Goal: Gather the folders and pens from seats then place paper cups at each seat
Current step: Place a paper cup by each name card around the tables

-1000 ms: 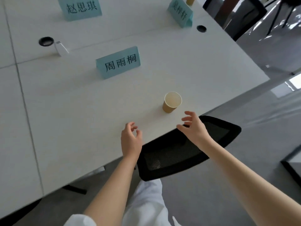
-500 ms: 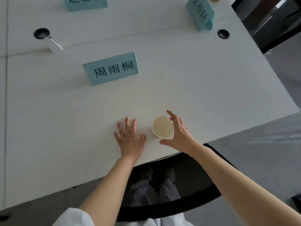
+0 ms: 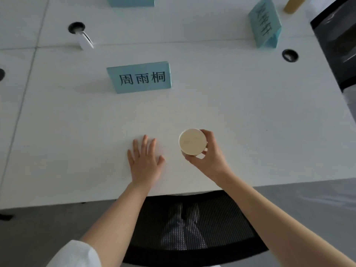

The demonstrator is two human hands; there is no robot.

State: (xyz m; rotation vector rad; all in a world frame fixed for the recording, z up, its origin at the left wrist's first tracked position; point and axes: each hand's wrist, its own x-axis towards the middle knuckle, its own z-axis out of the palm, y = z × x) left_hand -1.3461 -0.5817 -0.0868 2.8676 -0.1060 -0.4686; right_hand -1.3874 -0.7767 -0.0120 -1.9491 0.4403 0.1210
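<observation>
Paper cup (image 3: 192,142), upright with its open mouth facing up, sits gripped in the right hand (image 3: 209,160) near the white surface's (image 3: 240,112) front edge. The left hand (image 3: 144,164) lies flat, fingers spread, just beside it. Three teal name cards are visible; the nearest (image 3: 139,77) stands beyond the hands.

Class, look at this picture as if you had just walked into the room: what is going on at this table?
A person is setting out a meeting table. Their right hand grips a paper cup from the side, near the table's front edge, before a blue name card. The left hand lies flat on the table beside it, fingers spread, holding nothing. A black mesh chair is tucked in below. No folders or pens are in view.
</observation>
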